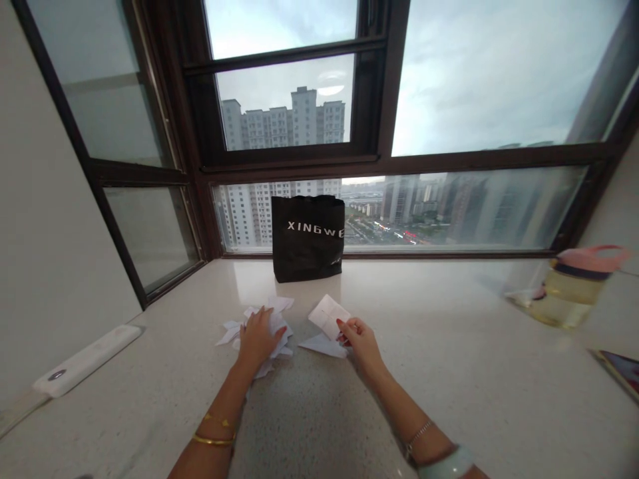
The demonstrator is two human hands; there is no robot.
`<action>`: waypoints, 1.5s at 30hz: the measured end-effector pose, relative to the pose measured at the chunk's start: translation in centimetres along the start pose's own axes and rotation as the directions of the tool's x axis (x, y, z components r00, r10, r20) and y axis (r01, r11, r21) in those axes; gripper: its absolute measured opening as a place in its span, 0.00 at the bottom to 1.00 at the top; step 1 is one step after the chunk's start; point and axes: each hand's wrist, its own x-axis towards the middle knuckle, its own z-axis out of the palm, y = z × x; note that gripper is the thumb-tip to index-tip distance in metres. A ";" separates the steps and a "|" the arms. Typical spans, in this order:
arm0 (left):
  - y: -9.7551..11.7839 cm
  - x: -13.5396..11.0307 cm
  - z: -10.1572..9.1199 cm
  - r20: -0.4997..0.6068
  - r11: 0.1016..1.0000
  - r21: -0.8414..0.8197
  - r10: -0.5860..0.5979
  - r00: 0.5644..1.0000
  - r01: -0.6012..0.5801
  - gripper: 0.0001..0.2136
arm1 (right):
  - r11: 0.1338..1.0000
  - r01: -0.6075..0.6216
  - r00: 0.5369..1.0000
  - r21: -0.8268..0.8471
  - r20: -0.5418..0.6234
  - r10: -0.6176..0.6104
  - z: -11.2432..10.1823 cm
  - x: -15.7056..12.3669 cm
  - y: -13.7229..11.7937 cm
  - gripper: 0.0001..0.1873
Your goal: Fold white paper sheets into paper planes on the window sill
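Observation:
My left hand (257, 338) rests on a loose pile of white paper scraps (283, 304), fingers spread and thumb out to the side. Scraps stick out around the hand, and those beneath the palm are hidden. To the right, my right hand (363, 344) pinches a small white piece of paper (327, 315) by its near corner, between thumb and fingers. A pointed, triangular piece of white paper (321, 344) lies just below it, with its right end close to the fingertips. Whether that end touches the fingers I cannot tell.
Behind the papers, a black bag (308, 249) with white lettering stands by the window. On the right are a bottle (569, 293) with a pink lid and the edge of a flat device (622, 369). A white power strip (90, 359) lies along the left wall.

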 end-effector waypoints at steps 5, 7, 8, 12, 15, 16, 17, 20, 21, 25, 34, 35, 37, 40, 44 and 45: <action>-0.1 0.1 0.2 -0.010 0.989 0.102 -0.109 0.994 0.110 0.24 | 1.000 0.009 1.000 0.000 0.015 -0.009 0.0 -0.1 -0.1 0.21; -0.4 0.5 -0.5 -0.037 0.991 0.065 -0.113 0.993 0.115 0.19 | 1.000 0.009 1.000 -0.001 0.013 -0.009 0.0 -0.1 -0.2 0.21; -0.6 0.7 -0.9 -0.061 0.995 0.024 -0.097 0.993 0.098 0.17 | 1.000 0.009 1.000 -0.002 0.010 -0.009 0.0 -0.1 -0.2 0.21; -1.2 1.3 -2.3 -0.341 0.982 -0.160 0.044 0.939 -0.104 0.18 | 1.000 0.009 1.000 -0.007 0.017 -0.008 0.1 -0.1 -0.1 0.21; -1.2 1.0 -2.8 -0.489 0.987 -0.066 0.099 0.867 -0.149 0.19 | 1.000 0.011 1.000 -0.005 0.019 -0.011 0.0 0.1 0.1 0.21; -1.2 0.8 -2.8 -0.495 0.995 0.001 0.086 0.864 -0.099 0.18 | 1.000 0.012 1.000 -0.004 0.018 -0.012 0.0 0.1 0.2 0.21; -1.1 0.6 -2.8 -0.489 0.997 0.070 0.060 0.870 -0.029 0.18 | 1.000 0.013 1.000 -0.003 0.018 -0.013 0.0 0.2 0.3 0.21; -0.5 0.1 -2.7 -0.435 0.967 0.205 -0.048 0.899 0.151 0.20 | 1.000 0.024 0.999 -0.002 0.026 -0.024 0.0 0.2 0.4 0.21; -0.2 0.0 -2.6 -0.387 0.962 0.222 -0.066 0.920 0.162 0.21 | 1.000 0.028 0.999 -0.002 0.027 -0.028 0.0 0.2 0.3 0.21; 1.1 -0.5 -1.5 -0.058 0.974 0.222 -0.036 0.998 0.048 0.23 | 0.999 0.039 0.999 -0.006 0.034 -0.039 0.1 0.0 0.1 0.21; 1.9 -1.5 0.5 0.168 0.977 0.205 0.015 0.986 -0.050 0.24 | 0.998 0.059 0.998 -0.038 0.028 -0.058 0.1 0.0 0.2 0.20; 1.9 -1.4 0.4 0.159 0.982 0.185 0.019 0.987 -0.048 0.22 | 0.997 0.061 0.998 -0.042 0.029 -0.060 0.1 0.0 0.3 0.20; 2.0 -1.2 0.0 0.141 0.987 0.157 0.021 0.990 -0.044 0.20 | 0.997 0.064 0.998 -0.048 0.030 -0.062 0.2 0.1 0.4 0.20; 2.2 -0.8 -1.2 0.067 0.991 0.129 0.033 0.997 -0.041 0.21 | 0.997 0.060 0.998 -0.045 0.024 -0.059 0.2 0.3 0.6 0.19; 2.4 0.0 -4.1 -0.110 0.999 -0.009 0.032 0.993 -0.033 0.22 | 1.000 0.027 1.000 -0.012 -0.010 -0.027 0.0 0.7 0.6 0.19; 2.4 0.2 -5.0 -0.159 0.996 -0.081 0.021 0.987 -0.034 0.21 | 1.000 0.023 1.000 -0.002 -0.015 -0.023 -0.1 0.7 0.6 0.19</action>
